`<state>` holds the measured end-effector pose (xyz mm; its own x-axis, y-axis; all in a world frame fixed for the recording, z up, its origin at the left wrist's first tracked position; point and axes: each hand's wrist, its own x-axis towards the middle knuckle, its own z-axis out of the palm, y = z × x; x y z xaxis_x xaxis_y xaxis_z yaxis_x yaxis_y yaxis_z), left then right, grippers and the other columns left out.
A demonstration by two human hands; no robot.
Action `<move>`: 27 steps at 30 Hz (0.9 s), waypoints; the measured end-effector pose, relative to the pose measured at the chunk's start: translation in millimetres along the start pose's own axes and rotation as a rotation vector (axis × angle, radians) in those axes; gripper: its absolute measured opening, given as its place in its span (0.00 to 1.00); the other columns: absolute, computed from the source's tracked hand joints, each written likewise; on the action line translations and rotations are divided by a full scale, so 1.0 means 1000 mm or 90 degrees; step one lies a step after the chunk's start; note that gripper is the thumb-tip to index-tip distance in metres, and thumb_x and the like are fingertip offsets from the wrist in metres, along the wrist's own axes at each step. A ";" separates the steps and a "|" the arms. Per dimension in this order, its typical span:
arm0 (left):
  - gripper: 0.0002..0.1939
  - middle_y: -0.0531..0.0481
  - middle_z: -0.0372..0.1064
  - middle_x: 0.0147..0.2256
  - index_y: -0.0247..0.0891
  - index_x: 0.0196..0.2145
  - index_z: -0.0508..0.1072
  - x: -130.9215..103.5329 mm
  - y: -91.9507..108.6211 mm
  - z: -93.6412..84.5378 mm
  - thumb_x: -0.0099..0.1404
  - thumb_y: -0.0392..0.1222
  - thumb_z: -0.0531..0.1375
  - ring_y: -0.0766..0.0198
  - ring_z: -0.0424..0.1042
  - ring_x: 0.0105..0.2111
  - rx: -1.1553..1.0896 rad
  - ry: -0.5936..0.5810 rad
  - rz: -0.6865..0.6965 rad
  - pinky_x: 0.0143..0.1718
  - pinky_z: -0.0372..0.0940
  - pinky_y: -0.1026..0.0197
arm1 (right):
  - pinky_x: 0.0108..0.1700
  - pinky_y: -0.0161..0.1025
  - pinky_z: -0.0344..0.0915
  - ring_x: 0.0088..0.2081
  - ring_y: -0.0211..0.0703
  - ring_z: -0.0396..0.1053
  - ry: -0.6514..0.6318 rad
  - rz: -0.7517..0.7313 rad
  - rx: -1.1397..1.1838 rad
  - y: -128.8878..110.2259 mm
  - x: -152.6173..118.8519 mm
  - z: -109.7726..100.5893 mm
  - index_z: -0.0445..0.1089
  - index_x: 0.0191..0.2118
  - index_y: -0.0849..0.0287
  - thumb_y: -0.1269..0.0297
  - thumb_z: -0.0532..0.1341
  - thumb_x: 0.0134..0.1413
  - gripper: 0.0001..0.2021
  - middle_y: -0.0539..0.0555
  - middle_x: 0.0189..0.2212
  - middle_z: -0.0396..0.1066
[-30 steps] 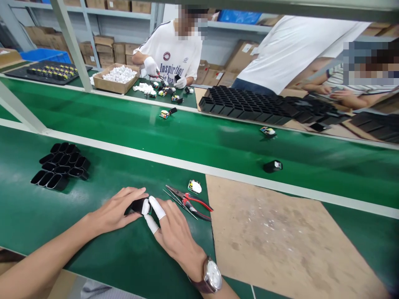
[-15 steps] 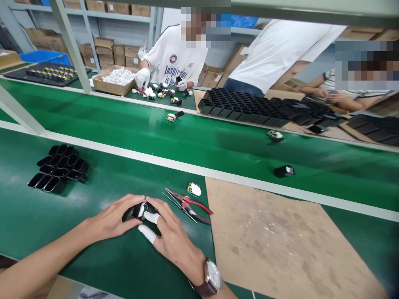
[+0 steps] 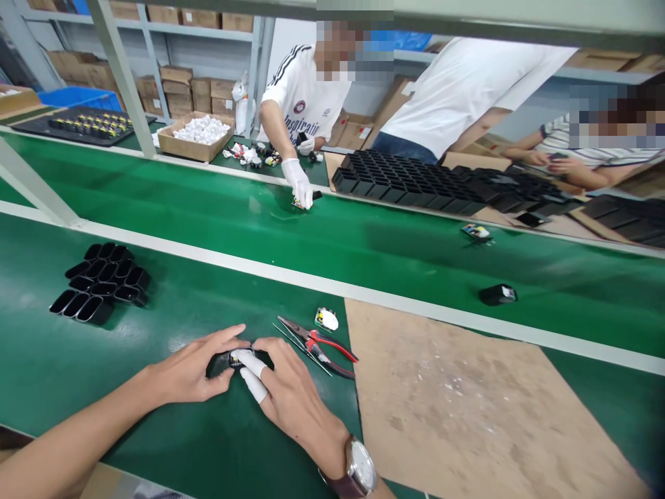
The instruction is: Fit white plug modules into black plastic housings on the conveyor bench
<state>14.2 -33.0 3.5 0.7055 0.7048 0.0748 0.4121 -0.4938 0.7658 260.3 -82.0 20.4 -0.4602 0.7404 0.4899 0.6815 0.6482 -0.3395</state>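
My left hand (image 3: 200, 364) grips a small black case (image 3: 233, 359) from its left side, thumb below and fingers above. On the right side of the case is my right hand (image 3: 288, 388), with white covers on two fingers that press on a part with white and yellow bits at its opening. How deep that part sits is hidden by the fingers. Pliers with red handles (image 3: 316, 346) and thin tweezers (image 3: 301, 348) lie to the right of my hands. Just above the pliers rests a circuit board with a white top (image 3: 327, 319).
Black cases (image 3: 101, 281) stand grouped at the left. A cardboard sheet (image 3: 467, 402) covers the bench at right. On the green belt (image 3: 364, 242) are a board (image 3: 476, 232) and a black case (image 3: 497, 294). Across it, a person's gloved hand (image 3: 298, 181) reaches over the belt.
My right hand's covered fingers have shifted over the opening of the case, hiding more of the part. The other person's gloved hand has reached onto a board on the belt. Belt items have moved right.
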 end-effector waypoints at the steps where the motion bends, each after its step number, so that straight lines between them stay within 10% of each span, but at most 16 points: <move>1: 0.44 0.52 0.73 0.63 0.57 0.75 0.42 0.000 0.000 0.000 0.71 0.34 0.59 0.55 0.72 0.63 0.007 0.011 0.008 0.65 0.68 0.47 | 0.45 0.47 0.74 0.44 0.50 0.70 0.019 0.007 -0.010 0.003 0.000 -0.002 0.69 0.57 0.62 0.71 0.59 0.71 0.12 0.61 0.47 0.72; 9: 0.46 0.47 0.63 0.69 0.59 0.76 0.38 0.002 0.003 -0.007 0.73 0.37 0.60 0.58 0.77 0.50 0.008 -0.019 -0.025 0.56 0.74 0.51 | 0.44 0.52 0.76 0.42 0.57 0.71 0.006 0.097 -0.334 0.025 -0.015 -0.002 0.72 0.40 0.62 0.82 0.57 0.58 0.11 0.64 0.41 0.74; 17: 0.42 0.48 0.67 0.65 0.59 0.74 0.45 0.005 0.002 -0.005 0.73 0.43 0.63 0.58 0.75 0.49 -0.019 -0.028 -0.058 0.54 0.74 0.51 | 0.45 0.49 0.75 0.43 0.55 0.69 -0.044 0.077 -0.291 0.015 -0.017 0.006 0.72 0.41 0.61 0.85 0.55 0.48 0.18 0.63 0.43 0.73; 27: 0.42 0.45 0.72 0.59 0.53 0.74 0.49 0.002 -0.002 -0.004 0.71 0.43 0.65 0.58 0.73 0.45 0.008 0.031 -0.017 0.52 0.73 0.53 | 0.29 0.41 0.63 0.31 0.43 0.66 0.064 0.031 -0.145 0.003 -0.011 -0.002 0.71 0.41 0.59 0.79 0.53 0.64 0.12 0.57 0.40 0.70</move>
<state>12.0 -28.6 5.0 0.6654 0.7417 0.0847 0.4386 -0.4802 0.7596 268.3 -88.3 15.5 -0.3729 0.7405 0.5592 0.8174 0.5474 -0.1798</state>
